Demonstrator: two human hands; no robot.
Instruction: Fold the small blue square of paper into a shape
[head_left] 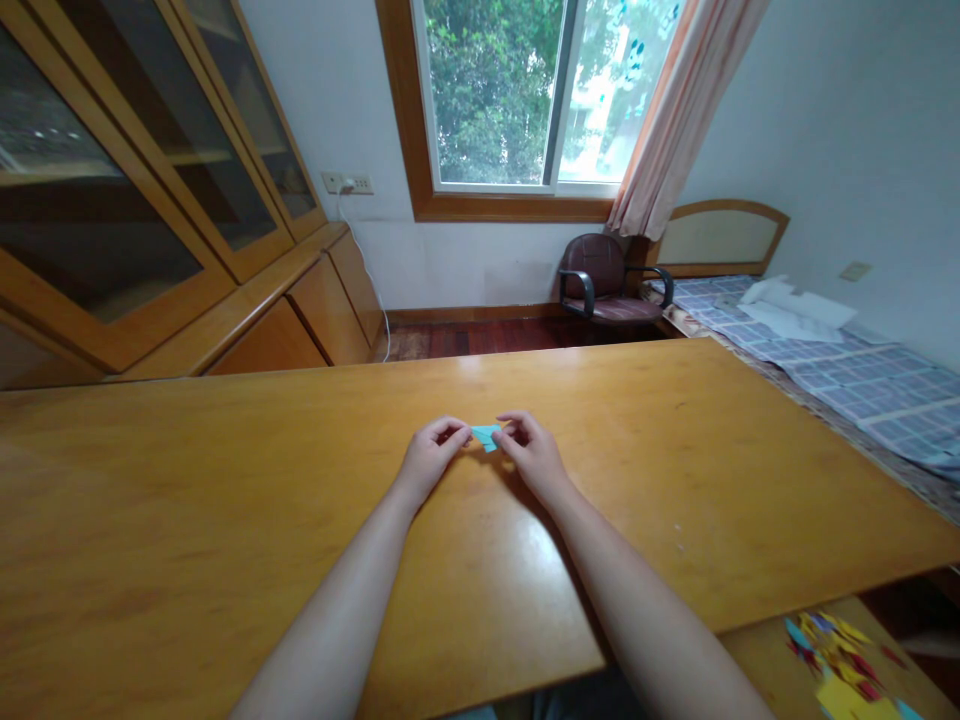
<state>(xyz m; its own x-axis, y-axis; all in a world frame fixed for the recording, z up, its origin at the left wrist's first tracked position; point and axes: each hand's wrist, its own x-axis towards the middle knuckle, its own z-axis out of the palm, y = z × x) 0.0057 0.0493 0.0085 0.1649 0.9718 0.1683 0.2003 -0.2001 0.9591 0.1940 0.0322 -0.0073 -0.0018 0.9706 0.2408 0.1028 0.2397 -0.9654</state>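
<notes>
Pinching a small turquoise paper piece (486, 436) between them, the left hand (431, 457) and the right hand (534, 455) meet near the middle of the wooden bench (225, 520), each grip closed on one end of the paper. Whether the paper touches the bench top cannot be told. Some coloured paper scraps (832, 660) lie on a lower surface at the near right, well apart from the hands.
</notes>
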